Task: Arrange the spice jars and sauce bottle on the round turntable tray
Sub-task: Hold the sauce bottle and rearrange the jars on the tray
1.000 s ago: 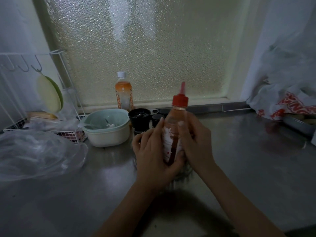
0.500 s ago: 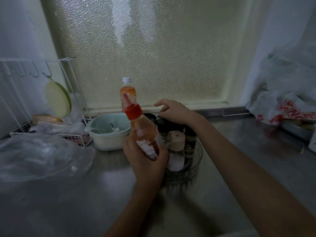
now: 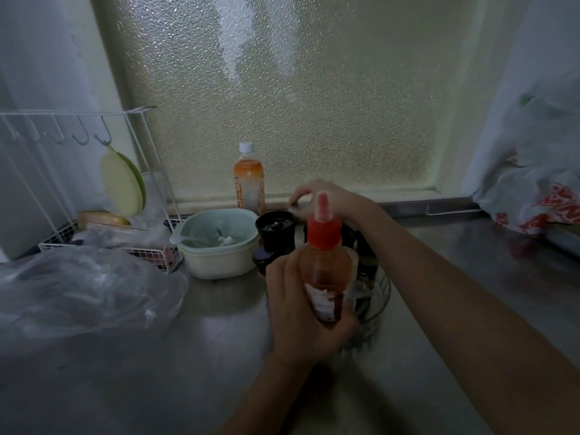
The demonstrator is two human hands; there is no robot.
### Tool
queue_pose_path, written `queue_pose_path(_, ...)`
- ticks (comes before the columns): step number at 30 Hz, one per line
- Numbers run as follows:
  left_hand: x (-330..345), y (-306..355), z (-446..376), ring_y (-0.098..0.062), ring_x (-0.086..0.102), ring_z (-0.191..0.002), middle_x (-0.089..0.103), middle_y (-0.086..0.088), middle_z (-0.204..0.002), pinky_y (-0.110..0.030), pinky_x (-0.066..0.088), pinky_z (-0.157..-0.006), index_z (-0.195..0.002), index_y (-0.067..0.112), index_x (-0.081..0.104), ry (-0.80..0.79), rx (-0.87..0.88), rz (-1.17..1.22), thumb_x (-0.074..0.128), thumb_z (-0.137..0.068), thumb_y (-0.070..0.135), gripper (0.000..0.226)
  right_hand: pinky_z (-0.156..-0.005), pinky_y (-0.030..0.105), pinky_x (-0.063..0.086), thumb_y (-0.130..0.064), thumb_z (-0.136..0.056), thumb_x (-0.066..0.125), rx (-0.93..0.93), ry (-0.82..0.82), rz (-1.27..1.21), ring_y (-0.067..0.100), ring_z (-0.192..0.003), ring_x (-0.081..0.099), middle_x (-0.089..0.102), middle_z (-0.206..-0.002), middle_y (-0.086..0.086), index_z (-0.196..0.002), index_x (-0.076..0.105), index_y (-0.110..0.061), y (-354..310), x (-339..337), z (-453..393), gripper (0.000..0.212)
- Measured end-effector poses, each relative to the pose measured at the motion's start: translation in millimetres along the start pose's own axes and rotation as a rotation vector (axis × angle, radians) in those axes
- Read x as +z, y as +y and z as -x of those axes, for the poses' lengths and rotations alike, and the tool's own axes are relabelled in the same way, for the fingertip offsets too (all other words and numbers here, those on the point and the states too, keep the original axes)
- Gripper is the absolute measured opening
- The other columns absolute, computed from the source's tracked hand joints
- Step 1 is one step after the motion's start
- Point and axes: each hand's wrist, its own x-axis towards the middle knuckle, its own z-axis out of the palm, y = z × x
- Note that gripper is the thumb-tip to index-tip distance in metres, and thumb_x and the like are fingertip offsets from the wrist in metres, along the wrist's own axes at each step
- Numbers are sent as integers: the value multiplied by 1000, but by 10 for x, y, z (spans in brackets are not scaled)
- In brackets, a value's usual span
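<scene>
sauce bottle [image 3: 326,277] held upright, near side of turntable tray [image 3: 381,296] | left hand [image 3: 301,312] grip clamped on it | right hand [image 3: 326,196] reached far over dark jars [image 3: 275,230], fingers curled, grasp unclear | counter [image 3: 157,356] below

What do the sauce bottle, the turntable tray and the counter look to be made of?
Sauce bottle: translucent plastic, seemingly squeezable, with a matte red nozzle cap. Turntable tray: apparently clear plastic or glass, since its rim is see-through. Counter: likely brushed stainless steel, grey with soft reflections.

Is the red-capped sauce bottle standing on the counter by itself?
No, the left hand holds the red-capped sauce bottle up off the steel counter.
</scene>
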Motion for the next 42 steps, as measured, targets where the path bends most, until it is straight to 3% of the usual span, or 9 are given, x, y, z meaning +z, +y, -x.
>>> queue_pose_path(5, -14, 6, -5, -13, 46, -102, 39, 22, -108, -24, 39, -84, -113, 12, 47, 39, 32, 71, 67, -62, 36, 60, -72, 25, 53, -31, -79, 68, -76, 641, -297, 8, -90, 61, 65, -96, -12, -103, 68, -26, 87, -339, 279, 24)
queue_pose_path(8, -37, 47, -20, -26, 50, -102, 43, 16, -107, -39, 45, -84, -114, 14, 47, 63, -5, 81, 67, -63, 39, 61, -61, 28, 58, -35, -79, 65, -49, 794, -404, 5, -89, 63, 62, -94, -19, -107, 68, -31, 185, -572, 598, 28)
queue_pose_path(10, -52, 55, -40, -26, 49, -98, 44, 9, -102, -46, 44, -82, -109, 12, 49, 85, 19, 48, 65, -63, 41, 56, -72, 21, 54, -33, -78, 64, -27, 861, -343, 3, -91, 62, 66, -100, -14, -110, 68, -28, 312, -641, 824, 33)
queue_pose_path(13, -84, 52, -77, -28, 48, -95, 35, 16, -98, -50, 43, -79, -105, 18, 45, 139, 38, 25, 64, -62, 39, 51, -81, 14, 46, -29, -80, 64, 54, 876, -260, -5, -83, 56, 64, -101, -12, -114, 67, -26, 497, -563, 1105, 34)
queue_pose_path(17, -140, 15, -70, -38, 51, -91, 42, 4, -100, -55, 45, -72, -107, 39, 38, 219, -20, 104, 64, -69, 39, 46, -88, 42, 54, -33, -78, 61, 113, 921, -300, 6, -90, 57, 61, -96, -10, -115, 67, -26, 611, -371, 1304, 38)
queue_pose_path(21, -231, -27, -65, -27, 55, -92, 51, -18, -103, -38, 49, -76, -112, 50, 35, 245, -116, 186, 63, -76, 41, 47, -85, 47, 55, -43, -73, 55, 118, 958, -339, 14, -100, 61, 66, -106, -3, -116, 66, -31, 630, -326, 1372, 46)
queue_pose_path(27, -279, -94, -30, 7, 59, -83, 59, 28, -93, -6, 45, -69, -109, 38, 43, 246, -176, 335, 61, -76, 30, 38, -78, 12, 31, -36, -82, 61, 159, 971, -145, 16, -100, 55, 60, -112, 12, -124, 60, -28, 748, -197, 1435, 42)
queue_pose_path(38, -241, -144, -14, 12, 59, -68, 60, 13, -75, -4, 44, -58, -90, 33, 48, 257, -343, 364, 58, -75, 11, 28, -94, 32, 48, -24, -81, 70, 54, 823, -318, 14, -103, 59, 64, -113, 6, -122, 63, -26, 746, 193, 1399, 42)
queue_pose_path(42, -229, -183, -12, 11, 59, -71, 64, 29, -77, -7, 47, -62, -90, 38, 50, 206, -373, 394, 61, -74, 24, 24, -85, 8, 42, -22, -80, 72, -5, 709, -285, 11, -103, 59, 64, -114, 0, -121, 62, -23, 753, 204, 1386, 42)
